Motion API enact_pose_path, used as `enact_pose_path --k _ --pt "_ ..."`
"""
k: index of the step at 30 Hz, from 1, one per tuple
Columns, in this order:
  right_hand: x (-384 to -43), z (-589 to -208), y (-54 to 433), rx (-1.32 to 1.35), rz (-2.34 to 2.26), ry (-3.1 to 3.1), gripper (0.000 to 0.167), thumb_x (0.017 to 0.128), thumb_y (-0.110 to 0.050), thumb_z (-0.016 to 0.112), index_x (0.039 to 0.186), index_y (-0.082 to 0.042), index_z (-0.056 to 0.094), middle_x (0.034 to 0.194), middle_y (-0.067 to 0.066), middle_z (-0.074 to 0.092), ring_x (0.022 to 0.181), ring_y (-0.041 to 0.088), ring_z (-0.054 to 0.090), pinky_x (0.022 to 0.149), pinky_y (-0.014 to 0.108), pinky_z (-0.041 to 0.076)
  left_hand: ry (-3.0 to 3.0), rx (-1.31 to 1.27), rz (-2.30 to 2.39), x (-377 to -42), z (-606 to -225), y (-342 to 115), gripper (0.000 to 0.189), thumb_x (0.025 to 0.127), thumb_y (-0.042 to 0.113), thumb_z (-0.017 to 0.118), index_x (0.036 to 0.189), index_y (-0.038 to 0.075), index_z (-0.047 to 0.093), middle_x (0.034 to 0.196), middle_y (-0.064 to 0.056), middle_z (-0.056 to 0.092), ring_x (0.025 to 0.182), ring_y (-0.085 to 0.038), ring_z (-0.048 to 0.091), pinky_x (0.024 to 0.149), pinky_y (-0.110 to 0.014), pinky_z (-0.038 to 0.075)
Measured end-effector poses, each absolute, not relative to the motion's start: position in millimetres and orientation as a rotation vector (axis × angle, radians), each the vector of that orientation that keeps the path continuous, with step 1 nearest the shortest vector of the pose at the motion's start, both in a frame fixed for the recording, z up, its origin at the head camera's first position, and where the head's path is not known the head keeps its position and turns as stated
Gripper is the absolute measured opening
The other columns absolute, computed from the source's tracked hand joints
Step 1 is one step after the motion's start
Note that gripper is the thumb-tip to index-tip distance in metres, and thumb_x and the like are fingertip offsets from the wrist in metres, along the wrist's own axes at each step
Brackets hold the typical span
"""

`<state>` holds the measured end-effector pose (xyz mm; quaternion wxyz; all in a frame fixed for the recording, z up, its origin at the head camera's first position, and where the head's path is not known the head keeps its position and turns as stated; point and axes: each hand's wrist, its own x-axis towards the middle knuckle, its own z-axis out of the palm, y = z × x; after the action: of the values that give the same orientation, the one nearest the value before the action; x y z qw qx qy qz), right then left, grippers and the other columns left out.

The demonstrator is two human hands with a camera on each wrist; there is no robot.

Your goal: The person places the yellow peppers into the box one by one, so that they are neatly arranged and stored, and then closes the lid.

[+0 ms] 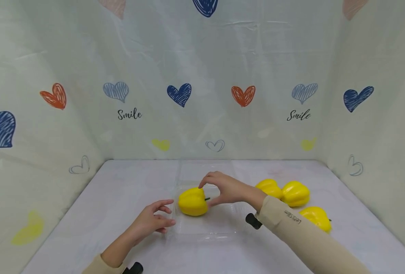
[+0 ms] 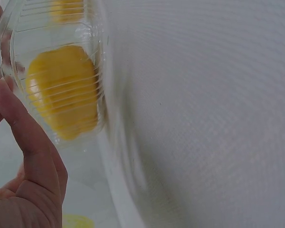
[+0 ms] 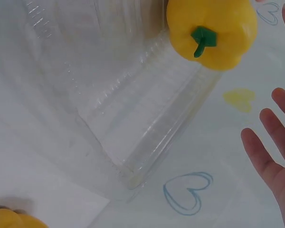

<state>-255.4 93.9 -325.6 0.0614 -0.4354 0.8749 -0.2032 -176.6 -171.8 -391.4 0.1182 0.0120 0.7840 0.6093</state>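
A yellow bell pepper (image 1: 191, 202) with a green stem lies in the left part of a clear plastic clamshell container (image 1: 219, 225). My right hand (image 1: 228, 188) arches over the pepper's right side, thumb and fingers spread. In the right wrist view its straight fingers (image 3: 261, 154) stand apart from the pepper (image 3: 213, 31). My left hand (image 1: 147, 225) is at the container's left wall, fingers loosely bent and apart. The left wrist view shows a fingertip (image 2: 4, 92) right at the rim, with the pepper (image 2: 64, 95) seen through the ribbed wall.
On the right of the white table (image 1: 113, 182) lie more yellow bell peppers (image 1: 295, 193), partly behind my right forearm. The container's raised lid (image 1: 205, 169) is at the back. A curtain (image 1: 209, 53) printed with hearts surrounds the table on the back and sides.
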Motion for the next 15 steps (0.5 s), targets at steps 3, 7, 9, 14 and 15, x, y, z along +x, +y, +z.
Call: enact_pose_path --k 3,7,9,14,15 --pt "-255.5 -325.2 102.1 -1.31 -0.634 2.665 0.046 0.075 -0.023 0.079 0.116 -0.016 0.059 0.119 -0.004 0.052 0.114 0.018 0.044 0.098 0.038 0.039 2.296 0.034 1.781 -176.8 -391.6 -171.5 0.069 0.076 0.008 0.077 0.136 0.001 0.043 0.108 -0.014 0.049 0.068 -0.02 0.057 0.064 -0.034 0.055" --pt "-255.9 -326.1 112.6 -1.303 -0.64 2.69 0.045 0.075 -0.02 0.08 0.114 -0.018 0.059 0.118 -0.004 0.052 0.114 0.018 0.045 0.097 0.038 0.04 2.301 0.029 1.777 -176.7 -391.6 -171.0 0.069 0.076 0.008 0.077 0.135 0.001 0.043 0.107 -0.013 0.049 0.069 -0.021 0.057 0.063 -0.034 0.055" --pt "-256.7 -327.2 117.5 -1.304 -0.645 2.697 0.044 0.075 -0.02 0.08 0.114 -0.018 0.059 0.117 -0.004 0.053 0.114 0.019 0.045 0.097 0.039 0.04 2.305 0.029 1.775 -176.5 -391.3 -170.8 0.069 0.076 0.008 0.077 0.135 0.001 0.043 0.107 -0.013 0.049 0.069 -0.02 0.057 0.063 -0.034 0.055" --pt "-257.4 -327.8 128.5 -1.27 -0.653 2.72 0.044 0.075 -0.02 0.08 0.113 -0.018 0.059 0.117 -0.004 0.053 0.113 0.019 0.045 0.097 0.039 0.04 2.307 0.037 1.774 -176.2 -391.0 -170.8 0.069 0.076 0.008 0.077 0.135 0.001 0.043 0.106 -0.013 0.049 0.068 -0.02 0.057 0.063 -0.034 0.055" --pt "-257.3 -327.6 130.4 -1.254 -0.656 2.723 0.044 0.075 -0.02 0.08 0.113 -0.018 0.059 0.117 -0.005 0.053 0.114 0.019 0.045 0.097 0.04 0.04 2.307 0.04 1.774 -176.4 -391.3 -170.8 0.069 0.076 0.009 0.077 0.135 0.001 0.043 0.107 -0.013 0.049 0.068 -0.02 0.057 0.063 -0.034 0.055"
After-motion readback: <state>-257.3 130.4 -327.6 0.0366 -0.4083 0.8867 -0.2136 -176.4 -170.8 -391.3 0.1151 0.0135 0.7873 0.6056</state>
